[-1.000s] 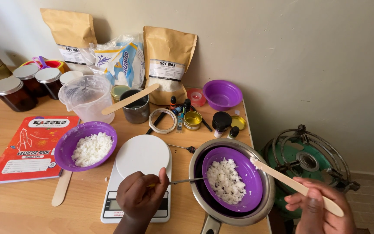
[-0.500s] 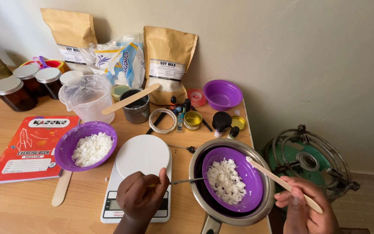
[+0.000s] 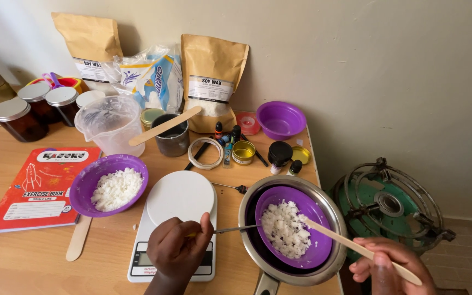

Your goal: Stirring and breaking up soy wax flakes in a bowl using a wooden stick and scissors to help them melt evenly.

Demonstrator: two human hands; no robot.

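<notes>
My right hand (image 3: 387,267) grips a long wooden stick (image 3: 345,243) whose tip rests in white wax flakes (image 3: 285,228) inside a purple bowl (image 3: 319,218). That bowl sits in a steel pot (image 3: 338,240) at the table's right edge. My left hand (image 3: 178,248) holds a thin metal tool (image 3: 235,229) whose end reaches the pot's rim, over a white kitchen scale (image 3: 178,199). A second purple bowl (image 3: 83,188) with wax flakes stands left of the scale.
Behind stand two brown paper bags (image 3: 214,76), a clear measuring jug (image 3: 109,123), a dark cup with a wooden stick (image 3: 171,136), amber jars (image 3: 17,117), small bottles and tins, and an empty purple bowl (image 3: 281,119). A red exercise book (image 3: 36,186) lies left. A green gas burner (image 3: 391,205) sits right on the floor.
My right hand has drawn in closer to the pot and lowered the wooden stick, bringing its tip into the wax flakes. My left hand has stayed put.
</notes>
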